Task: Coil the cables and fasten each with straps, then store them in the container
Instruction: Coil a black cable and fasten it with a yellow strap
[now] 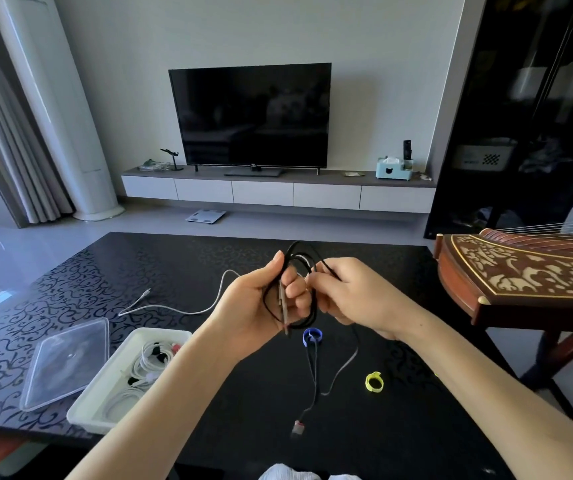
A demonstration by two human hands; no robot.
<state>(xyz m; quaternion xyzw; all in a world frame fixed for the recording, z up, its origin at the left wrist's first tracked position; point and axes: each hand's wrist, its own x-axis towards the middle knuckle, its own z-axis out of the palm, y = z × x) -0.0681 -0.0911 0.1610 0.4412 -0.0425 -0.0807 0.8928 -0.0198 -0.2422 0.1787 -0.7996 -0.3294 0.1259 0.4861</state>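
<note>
My left hand (261,303) grips several loops of a black cable (293,258) above the middle of the black table (399,427). My right hand (351,292) pinches the same cable just to the right of the loops. The cable's loose tail hangs down to a plug (298,427) with a red tip lying on the table. A blue strap (312,336) and a yellow strap (374,382) lie on the table below my hands. A white container (105,419) at the lower left holds coiled white cables (146,362). An uncoiled white cable (174,308) lies to the left.
A clear plastic lid (67,362) lies left of the container. A wooden zither (520,271) on a stand sits past the table's right edge. Beyond the table are a TV (250,116), a low cabinet and a bathroom scale (205,216) on the floor.
</note>
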